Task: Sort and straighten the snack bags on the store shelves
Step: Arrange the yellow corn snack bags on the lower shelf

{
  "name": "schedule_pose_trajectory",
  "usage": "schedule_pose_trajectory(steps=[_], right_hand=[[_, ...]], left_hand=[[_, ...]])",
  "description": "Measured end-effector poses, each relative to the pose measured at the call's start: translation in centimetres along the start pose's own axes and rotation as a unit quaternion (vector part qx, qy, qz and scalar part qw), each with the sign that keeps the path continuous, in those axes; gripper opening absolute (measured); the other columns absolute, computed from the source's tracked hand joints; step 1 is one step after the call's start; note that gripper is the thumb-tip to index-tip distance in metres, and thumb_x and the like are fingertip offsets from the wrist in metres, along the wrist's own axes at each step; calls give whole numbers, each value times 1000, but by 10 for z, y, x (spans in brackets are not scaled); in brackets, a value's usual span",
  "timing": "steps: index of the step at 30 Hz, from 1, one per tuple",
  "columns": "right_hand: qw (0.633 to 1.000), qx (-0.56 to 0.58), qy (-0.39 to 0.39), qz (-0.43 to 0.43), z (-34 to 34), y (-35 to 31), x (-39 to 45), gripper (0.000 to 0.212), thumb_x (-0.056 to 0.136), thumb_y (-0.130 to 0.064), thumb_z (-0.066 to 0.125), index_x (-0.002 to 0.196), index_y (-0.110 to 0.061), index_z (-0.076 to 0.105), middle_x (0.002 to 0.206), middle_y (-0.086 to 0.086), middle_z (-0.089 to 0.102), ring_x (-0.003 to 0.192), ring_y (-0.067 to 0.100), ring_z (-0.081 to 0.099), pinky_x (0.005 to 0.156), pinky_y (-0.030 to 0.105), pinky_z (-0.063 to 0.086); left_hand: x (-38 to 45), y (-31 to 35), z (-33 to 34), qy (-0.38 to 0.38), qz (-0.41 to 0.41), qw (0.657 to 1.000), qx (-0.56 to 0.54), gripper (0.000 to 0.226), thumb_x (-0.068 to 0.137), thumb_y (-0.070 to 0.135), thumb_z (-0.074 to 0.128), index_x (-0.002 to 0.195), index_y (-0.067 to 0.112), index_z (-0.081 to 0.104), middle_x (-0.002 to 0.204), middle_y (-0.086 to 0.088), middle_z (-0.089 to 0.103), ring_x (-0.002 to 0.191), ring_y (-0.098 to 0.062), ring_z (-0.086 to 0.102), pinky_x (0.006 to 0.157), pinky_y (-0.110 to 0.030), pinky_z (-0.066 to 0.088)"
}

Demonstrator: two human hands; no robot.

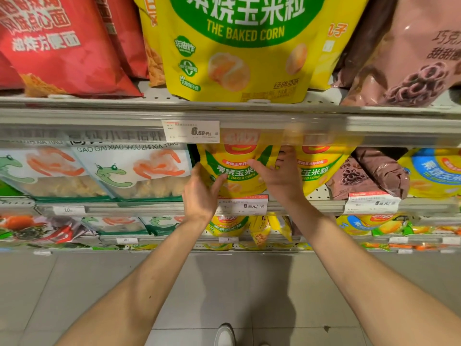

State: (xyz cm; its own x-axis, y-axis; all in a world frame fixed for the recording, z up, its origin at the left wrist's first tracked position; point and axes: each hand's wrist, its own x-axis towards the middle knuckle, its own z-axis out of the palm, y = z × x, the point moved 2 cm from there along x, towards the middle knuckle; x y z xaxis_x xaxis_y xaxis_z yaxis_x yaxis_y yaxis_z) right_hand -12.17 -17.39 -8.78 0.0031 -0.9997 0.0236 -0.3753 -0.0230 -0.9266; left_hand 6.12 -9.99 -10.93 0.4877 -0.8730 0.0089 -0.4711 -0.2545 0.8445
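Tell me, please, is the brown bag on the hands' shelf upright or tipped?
Tipped. The brown bag leans sideways beside the upright yellow corn bag.

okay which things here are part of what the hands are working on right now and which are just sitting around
In the job:
left hand, on the corn bag's left edge
right hand, on its right edge
yellow corn bag on the middle shelf

Just sitting there:
shrimp stick bags
brown ring snack bags
red noodle bag
price tag
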Motion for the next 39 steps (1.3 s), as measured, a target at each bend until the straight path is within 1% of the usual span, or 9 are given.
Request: schedule_pose_trajectory(steps=[3,7,15,19,23,25,28,34,39], right_hand=[[1000,6,4,-2,4,2,-3,32,75,-37,90,94,-33,65,90,-11,78,93,5,74,91,29,57],[1000,7,12,-6,4,9,-17,44,80,-28,88,101,-35,49,94,-18,69,89,-13,66,87,22,53],[999,-51,-10,4,-12,16,-34,42,89,-46,75,122,-26,60,107,-22,71,104,1,66,90,39,57],[999,-40,-27,4,-7,16,-38,47,92,-46,71,133,-29,55,120,-18,69,111,-2,64,90,32,55],[995,-13,-101,2,-10,15,-37,40,97,-33,69,134,-25,57,124,-16,68,110,-11,60,81,3,44],[994,-11,-110,2,-12,17,-35,36,97,-31,68,132,-24,59,122,-13,71,111,-2,64,80,-1,43],[995,-7,-104,-5,-12,18,-33,27,99,-25,67,125,-19,64,114,-11,74,105,8,71,81,5,47],[993,-22,-111,33,-11,17,-34,34,96,-43,66,126,-28,60,118,-9,72,111,15,69,98,36,53],[988,-70,-132,48,-24,-2,-55,27,97,-50,60,116,-31,66,121,-7,69,116,16,63,97,38,50]], left_hand=[[-3,1,0,-40,6,999,-16,55,96,43,70,141,21,49,104,13,70,97,-16,68,88,-36,57],[-9,-3,1,-90,22,995,-37,58,101,32,65,151,27,36,125,20,61,114,-9,61,101,-37,53],[-27,-20,-5,-119,17,992,-45,72,104,22,56,164,29,17,167,8,31,148,-6,33,123,-38,33],[-22,-20,-9,-111,16,992,-52,73,101,15,56,163,31,20,164,7,36,151,-13,34,123,-45,36],[-23,-16,-17,-128,-16,990,-52,75,103,10,53,164,36,17,159,14,43,133,-2,43,111,-26,35],[-24,-17,-19,-140,-37,987,-65,74,102,15,53,162,40,18,159,16,43,139,-5,44,117,-31,33],[-24,-21,-22,-158,-60,981,-96,75,92,22,50,160,41,23,155,15,50,147,-10,42,122,-49,37],[-25,-8,-34,-159,-47,984,-70,65,101,19,53,161,28,30,144,10,58,136,-13,54,113,-41,46],[-40,2,-51,-150,-27,988,-25,44,104,22,56,147,20,48,123,6,63,117,-16,63,96,-40,56]])
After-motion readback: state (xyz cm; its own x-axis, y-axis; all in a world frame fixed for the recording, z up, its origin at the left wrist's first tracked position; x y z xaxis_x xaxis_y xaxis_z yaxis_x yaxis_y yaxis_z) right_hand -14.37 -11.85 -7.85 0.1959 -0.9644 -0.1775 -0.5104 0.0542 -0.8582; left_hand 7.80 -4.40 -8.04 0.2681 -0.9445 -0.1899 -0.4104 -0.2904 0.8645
